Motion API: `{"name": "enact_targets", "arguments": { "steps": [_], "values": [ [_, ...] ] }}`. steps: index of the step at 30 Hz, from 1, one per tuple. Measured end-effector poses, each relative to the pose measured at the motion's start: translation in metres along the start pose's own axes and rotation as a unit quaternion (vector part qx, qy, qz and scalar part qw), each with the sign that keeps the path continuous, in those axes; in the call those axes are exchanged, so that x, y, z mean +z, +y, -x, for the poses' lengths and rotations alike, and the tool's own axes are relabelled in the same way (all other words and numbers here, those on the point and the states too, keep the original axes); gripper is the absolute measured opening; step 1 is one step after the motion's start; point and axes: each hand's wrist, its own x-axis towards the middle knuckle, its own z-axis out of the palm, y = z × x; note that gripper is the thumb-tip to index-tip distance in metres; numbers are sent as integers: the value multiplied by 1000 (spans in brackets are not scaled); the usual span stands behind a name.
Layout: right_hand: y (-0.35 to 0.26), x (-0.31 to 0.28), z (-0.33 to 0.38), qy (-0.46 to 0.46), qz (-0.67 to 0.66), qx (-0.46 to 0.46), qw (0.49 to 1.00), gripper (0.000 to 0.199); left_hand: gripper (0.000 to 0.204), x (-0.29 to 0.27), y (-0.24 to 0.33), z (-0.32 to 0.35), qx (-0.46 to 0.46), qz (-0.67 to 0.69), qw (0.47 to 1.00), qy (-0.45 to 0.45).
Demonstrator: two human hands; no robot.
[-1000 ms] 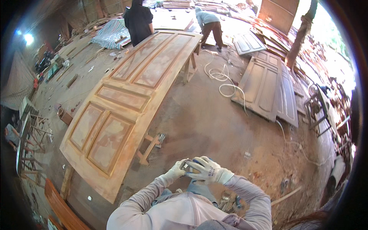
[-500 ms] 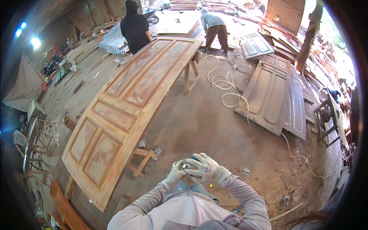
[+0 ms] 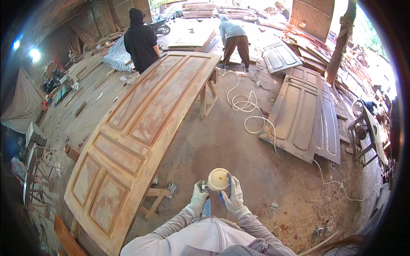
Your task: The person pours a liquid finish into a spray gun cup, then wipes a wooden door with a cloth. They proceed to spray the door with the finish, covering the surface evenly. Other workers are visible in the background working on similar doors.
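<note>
In front of my body I hold what looks like a disc sander (image 3: 218,179), its round cream pad turned up with a small hole in the middle. My left hand (image 3: 199,198), in a whitish work glove, closes round a small metal part at the pad's left side. On the other side, my right hand (image 3: 233,197), in a white glove with blue on the palm side, grips the pad's edge with its fingers up along it. The tool's body is mostly hidden behind the pad. To the left lies a large panelled wooden door (image 3: 141,123) with patchy sanded areas.
A wooden trestle (image 3: 156,202) supports the door. Two darker door panels (image 3: 294,113) lie at right, beside a coiled pale hose (image 3: 250,104). A person in black (image 3: 141,42) stands by the door's far end; another person (image 3: 234,40) bends over behind it.
The sander has been turned so its round pad now faces up. My right hand has moved from over the tool to the pad's right edge. My left hand stays at its left side.
</note>
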Motion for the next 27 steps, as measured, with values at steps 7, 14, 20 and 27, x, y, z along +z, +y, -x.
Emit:
{"name": "enact_targets", "arguments": {
  "steps": [7,14,20,27],
  "values": [
    [22,59,-58,16,-138,154,978,107,71,21,62,-88,44,-48,996,61],
    [57,98,-115,-186,-37,174,966,93,66,28,118,-152,-6,42,995,89],
    [96,138,-131,-134,-249,324,903,39,67,43,130,-175,-24,-6,994,107],
    [93,100,-170,-110,-107,348,925,30,66,63,177,-162,67,-89,993,43]
  ]
}}
